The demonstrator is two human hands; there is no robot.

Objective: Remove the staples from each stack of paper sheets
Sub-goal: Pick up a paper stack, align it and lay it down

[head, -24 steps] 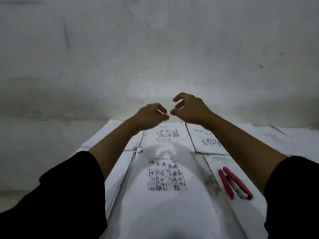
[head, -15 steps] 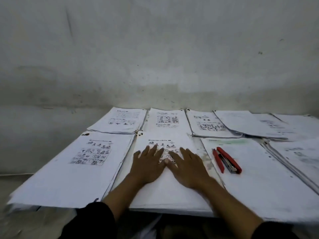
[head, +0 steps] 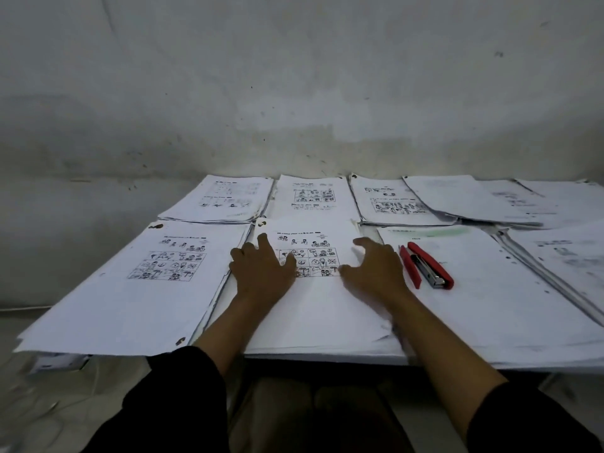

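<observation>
1. Head view, what has changed: half a second ago your hands lay side by side, nearly touching, on the middle stack [head: 313, 308]. Now they have moved apart, uncovering the printed picture grid between them. The red stapler [head: 426, 269] has stayed on the stack to the right [head: 490, 308].
2. Your left hand [head: 261, 273] lies palm down on the left part of the middle stack, fingers straight and spread, pointing toward the wall [head: 294, 93].
3. Your right hand [head: 376, 273] rests on the right part of the same stack, fingers slightly arched and spread, gripping nothing; its edge is blurred.
4. The middle stack lies at the near edge of the table [head: 327, 358], straight in front of you, between the left stack [head: 130, 305] and the stapler's stack.
5. More stacks [head: 313, 197] lie in a row along the wall behind.
</observation>
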